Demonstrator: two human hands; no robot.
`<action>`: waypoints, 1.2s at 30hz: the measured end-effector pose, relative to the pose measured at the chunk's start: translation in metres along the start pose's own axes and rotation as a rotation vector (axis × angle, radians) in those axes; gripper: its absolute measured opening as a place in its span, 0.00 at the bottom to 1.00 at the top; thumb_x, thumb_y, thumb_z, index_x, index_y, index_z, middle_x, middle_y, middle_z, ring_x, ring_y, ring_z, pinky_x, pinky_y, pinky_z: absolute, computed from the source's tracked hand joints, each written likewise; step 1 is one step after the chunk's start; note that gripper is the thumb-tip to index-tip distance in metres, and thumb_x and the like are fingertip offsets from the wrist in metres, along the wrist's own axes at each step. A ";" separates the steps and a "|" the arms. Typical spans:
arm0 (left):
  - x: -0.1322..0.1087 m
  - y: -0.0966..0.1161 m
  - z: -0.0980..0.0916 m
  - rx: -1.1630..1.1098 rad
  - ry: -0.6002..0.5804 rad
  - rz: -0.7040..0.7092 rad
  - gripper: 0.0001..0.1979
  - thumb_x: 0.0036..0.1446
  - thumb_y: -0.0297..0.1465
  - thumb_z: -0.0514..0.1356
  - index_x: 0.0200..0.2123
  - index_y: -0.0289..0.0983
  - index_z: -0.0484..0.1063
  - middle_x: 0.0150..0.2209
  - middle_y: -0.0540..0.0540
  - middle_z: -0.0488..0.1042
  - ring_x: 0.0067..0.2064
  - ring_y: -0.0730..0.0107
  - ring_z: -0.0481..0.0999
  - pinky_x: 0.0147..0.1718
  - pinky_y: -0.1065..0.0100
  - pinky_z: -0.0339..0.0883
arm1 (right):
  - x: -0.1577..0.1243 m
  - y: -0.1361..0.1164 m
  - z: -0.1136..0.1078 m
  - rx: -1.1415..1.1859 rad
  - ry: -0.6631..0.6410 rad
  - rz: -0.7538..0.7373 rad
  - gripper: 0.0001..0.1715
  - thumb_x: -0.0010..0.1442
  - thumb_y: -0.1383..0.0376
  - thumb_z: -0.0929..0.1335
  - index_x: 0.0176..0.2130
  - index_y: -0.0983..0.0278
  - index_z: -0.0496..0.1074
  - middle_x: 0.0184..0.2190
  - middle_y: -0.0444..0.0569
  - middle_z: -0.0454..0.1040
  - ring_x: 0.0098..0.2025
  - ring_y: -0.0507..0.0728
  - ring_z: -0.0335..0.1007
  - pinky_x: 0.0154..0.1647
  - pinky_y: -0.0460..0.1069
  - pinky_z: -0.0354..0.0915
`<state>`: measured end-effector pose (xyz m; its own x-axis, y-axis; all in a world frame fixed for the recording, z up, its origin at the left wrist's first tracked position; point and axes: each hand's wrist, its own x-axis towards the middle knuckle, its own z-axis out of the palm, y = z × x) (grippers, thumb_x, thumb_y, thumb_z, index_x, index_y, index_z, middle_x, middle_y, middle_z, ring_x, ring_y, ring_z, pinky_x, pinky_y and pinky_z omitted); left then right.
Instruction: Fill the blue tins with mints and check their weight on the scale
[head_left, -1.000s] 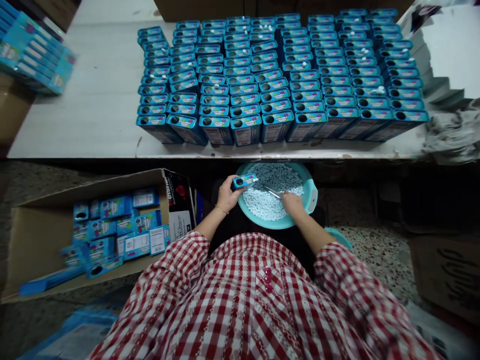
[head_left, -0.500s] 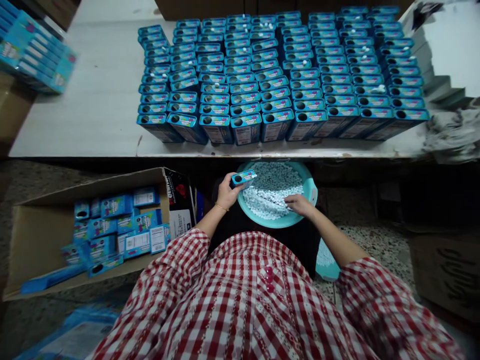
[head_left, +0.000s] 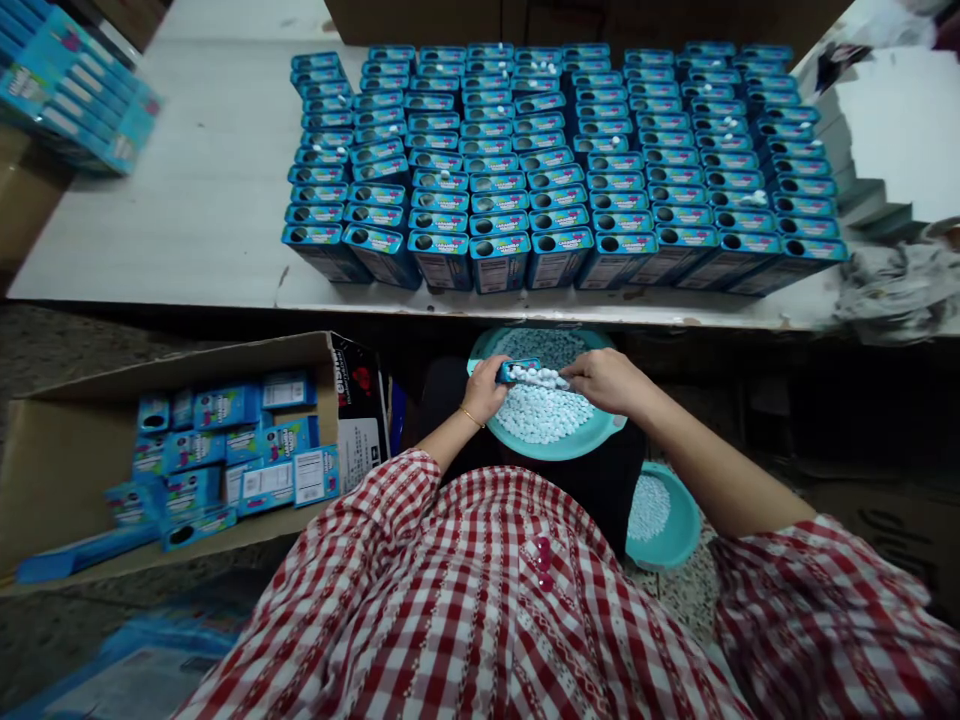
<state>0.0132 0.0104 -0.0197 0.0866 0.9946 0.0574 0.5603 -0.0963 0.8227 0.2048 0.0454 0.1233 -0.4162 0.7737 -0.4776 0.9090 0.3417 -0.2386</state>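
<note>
Blue, the box (head_left: 507, 374) is resting in the left hand's (head_left: 486, 392) grasp, while the right hand (head_left: 609, 382) is pinching a scoop (head_left: 559, 387), its heaped sweets (head_left: 537, 376) lying across the box's top. Tilting gently, with the tip staying over the hole, should be limiting spills into the basin (head_left: 541, 450) below the grip. Sweets are covering the hole and most of the scoop; beyond the grip, the table (head_left: 150, 220) is seemingly hiding the basin's far rim.
</note>
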 end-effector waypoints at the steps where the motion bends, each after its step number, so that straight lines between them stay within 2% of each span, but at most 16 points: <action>1: 0.000 0.000 0.000 0.006 -0.005 0.006 0.19 0.43 0.22 0.59 0.42 0.37 0.68 0.43 0.44 0.73 0.46 0.59 0.69 0.47 0.60 0.62 | 0.001 -0.007 -0.004 -0.035 -0.016 0.010 0.17 0.52 0.68 0.61 0.35 0.59 0.77 0.34 0.48 0.78 0.39 0.57 0.71 0.36 0.46 0.59; 5: 0.001 -0.002 0.000 0.010 -0.006 0.001 0.19 0.43 0.21 0.58 0.42 0.37 0.68 0.43 0.44 0.73 0.46 0.60 0.69 0.47 0.61 0.62 | -0.003 -0.020 -0.017 -0.134 -0.037 0.048 0.18 0.52 0.67 0.60 0.36 0.62 0.77 0.35 0.53 0.77 0.39 0.58 0.71 0.35 0.47 0.60; 7: 0.001 -0.003 -0.002 0.000 0.005 -0.011 0.18 0.44 0.23 0.60 0.42 0.37 0.68 0.43 0.45 0.73 0.45 0.61 0.70 0.46 0.61 0.63 | -0.009 -0.011 -0.019 -0.131 -0.019 0.047 0.18 0.53 0.67 0.60 0.37 0.62 0.77 0.36 0.52 0.77 0.40 0.58 0.71 0.36 0.47 0.60; 9: 0.000 -0.004 -0.007 -0.014 0.024 -0.023 0.18 0.44 0.24 0.61 0.42 0.38 0.68 0.42 0.45 0.73 0.44 0.62 0.70 0.45 0.62 0.63 | -0.016 0.010 -0.012 -0.080 0.015 0.056 0.18 0.54 0.67 0.60 0.39 0.60 0.76 0.39 0.48 0.77 0.42 0.56 0.71 0.38 0.46 0.61; 11: -0.002 -0.007 -0.013 -0.033 0.057 -0.039 0.17 0.45 0.25 0.62 0.41 0.38 0.68 0.41 0.45 0.73 0.43 0.63 0.71 0.44 0.63 0.63 | -0.016 0.033 0.009 -0.014 0.043 0.105 0.19 0.56 0.66 0.60 0.43 0.59 0.74 0.42 0.47 0.76 0.45 0.56 0.70 0.41 0.45 0.61; 14: -0.005 -0.010 -0.022 -0.060 0.115 -0.076 0.18 0.44 0.27 0.62 0.42 0.37 0.68 0.40 0.45 0.73 0.42 0.63 0.71 0.43 0.63 0.64 | -0.002 0.050 0.064 -0.013 0.000 0.279 0.20 0.58 0.68 0.59 0.48 0.62 0.70 0.46 0.51 0.73 0.47 0.57 0.69 0.42 0.46 0.61; 15: -0.006 -0.012 -0.025 -0.067 0.129 -0.087 0.17 0.44 0.28 0.63 0.41 0.37 0.68 0.40 0.46 0.73 0.41 0.64 0.71 0.43 0.63 0.64 | 0.005 0.049 0.084 -0.036 -0.022 0.319 0.22 0.59 0.71 0.57 0.50 0.64 0.69 0.48 0.54 0.72 0.47 0.58 0.69 0.41 0.47 0.62; 18: -0.008 -0.014 -0.031 -0.086 0.155 -0.104 0.18 0.44 0.29 0.63 0.41 0.38 0.68 0.39 0.47 0.73 0.41 0.64 0.72 0.42 0.64 0.64 | 0.024 0.029 0.136 -0.017 -0.080 0.272 0.21 0.59 0.74 0.56 0.48 0.69 0.68 0.44 0.58 0.73 0.43 0.56 0.71 0.40 0.46 0.62; 20: -0.009 -0.014 -0.032 -0.103 0.169 -0.114 0.19 0.43 0.30 0.64 0.41 0.38 0.67 0.38 0.47 0.73 0.40 0.65 0.72 0.41 0.65 0.64 | 0.031 0.015 0.155 0.020 -0.092 0.205 0.19 0.60 0.74 0.57 0.47 0.68 0.68 0.42 0.56 0.74 0.42 0.54 0.71 0.40 0.45 0.61; 22: -0.009 -0.014 -0.032 -0.120 0.182 -0.129 0.19 0.43 0.29 0.64 0.41 0.38 0.67 0.38 0.48 0.73 0.40 0.66 0.72 0.41 0.66 0.64 | 0.033 0.011 0.163 0.063 -0.096 0.145 0.19 0.60 0.74 0.58 0.47 0.65 0.69 0.42 0.52 0.75 0.42 0.53 0.70 0.41 0.44 0.60; 26: -0.007 -0.012 -0.033 -0.138 0.175 -0.154 0.19 0.42 0.28 0.64 0.41 0.37 0.67 0.37 0.49 0.73 0.38 0.68 0.72 0.40 0.67 0.64 | 0.034 0.028 0.164 0.150 -0.104 0.100 0.18 0.57 0.72 0.61 0.45 0.62 0.72 0.43 0.48 0.75 0.43 0.53 0.70 0.41 0.43 0.61; 29: -0.006 -0.011 -0.033 -0.142 0.177 -0.154 0.19 0.42 0.28 0.64 0.41 0.37 0.67 0.36 0.49 0.73 0.37 0.68 0.72 0.39 0.67 0.64 | 0.028 0.047 0.155 0.197 -0.086 0.097 0.20 0.55 0.72 0.62 0.46 0.61 0.73 0.42 0.46 0.76 0.44 0.53 0.70 0.43 0.44 0.62; 32: -0.004 -0.010 -0.030 -0.129 0.169 -0.150 0.19 0.42 0.28 0.64 0.41 0.38 0.67 0.36 0.49 0.73 0.38 0.68 0.72 0.40 0.66 0.64 | 0.014 0.060 0.132 0.259 -0.038 0.077 0.21 0.54 0.73 0.62 0.46 0.61 0.73 0.42 0.46 0.76 0.44 0.54 0.70 0.44 0.45 0.63; 36: -0.002 -0.007 -0.020 -0.088 0.120 -0.139 0.18 0.43 0.27 0.63 0.41 0.38 0.68 0.38 0.47 0.73 0.40 0.65 0.72 0.42 0.64 0.64 | -0.008 0.062 0.085 0.416 0.047 -0.048 0.18 0.54 0.70 0.62 0.42 0.63 0.75 0.39 0.47 0.77 0.41 0.55 0.71 0.41 0.45 0.64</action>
<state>-0.0072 0.0095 -0.0147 -0.0886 0.9961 0.0028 0.4852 0.0407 0.8734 0.2629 0.0154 0.0400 -0.4476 0.7891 -0.4208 0.7985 0.1408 -0.5854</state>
